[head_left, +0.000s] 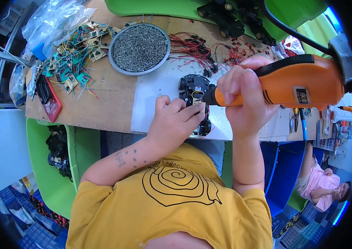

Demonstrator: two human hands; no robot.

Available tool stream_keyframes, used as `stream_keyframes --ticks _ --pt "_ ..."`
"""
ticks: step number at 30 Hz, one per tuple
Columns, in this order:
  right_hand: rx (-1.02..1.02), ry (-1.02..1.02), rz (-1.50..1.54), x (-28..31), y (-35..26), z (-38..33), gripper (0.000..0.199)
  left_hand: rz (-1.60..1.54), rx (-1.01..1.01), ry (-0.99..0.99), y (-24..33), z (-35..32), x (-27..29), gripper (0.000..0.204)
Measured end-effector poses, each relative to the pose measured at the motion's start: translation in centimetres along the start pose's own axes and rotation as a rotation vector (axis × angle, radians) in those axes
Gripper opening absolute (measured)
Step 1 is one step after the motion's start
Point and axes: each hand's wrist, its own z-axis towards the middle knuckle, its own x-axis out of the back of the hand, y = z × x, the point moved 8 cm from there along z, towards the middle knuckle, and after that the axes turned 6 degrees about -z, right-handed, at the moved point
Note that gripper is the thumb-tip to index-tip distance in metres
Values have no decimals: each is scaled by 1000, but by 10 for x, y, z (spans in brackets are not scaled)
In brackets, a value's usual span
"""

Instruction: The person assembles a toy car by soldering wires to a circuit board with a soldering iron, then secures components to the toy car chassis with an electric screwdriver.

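Note:
A black toy car chassis [194,85] lies on a white sheet at the table's near edge, wheels at its corners. My left hand [175,120] grips it from the left, fingers bent over a small tan circuit board [201,108] on its middle. My right hand [248,89] is wrapped round an orange electric screwdriver [300,79], held nearly level from the right. The screwdriver's dark nose [210,96] points at the chassis, close to my left fingertips. Its bit is too small to make out clearly.
Behind the chassis stands a round metal dish [140,49] of small screws. Wired circuit boards [74,60] pile up at the left, red wires [188,47] at the back. A green bin [143,7] holds black chassis [225,18]. A person in pink [320,182] is at the far right.

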Motion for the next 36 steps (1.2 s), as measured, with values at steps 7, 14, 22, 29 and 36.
stream_keyframes --ticks 7,14,22,29,36 --pt "137 -141 -55 -14 4 2 8 12 -40 33 1 2 3 25" --pt "149 216 293 44 -23 28 21 159 -30 101 -2 -13 78 19" --pt "32 316 -346 98 19 45 38 1198 689 166 -85 -178 262 36" --pt "70 361 -420 112 8 55 43 890 691 343 -144 -176 268 25" --pt "-17 378 -441 122 19 43 45 22 -69 -9 -99 126 18 22"
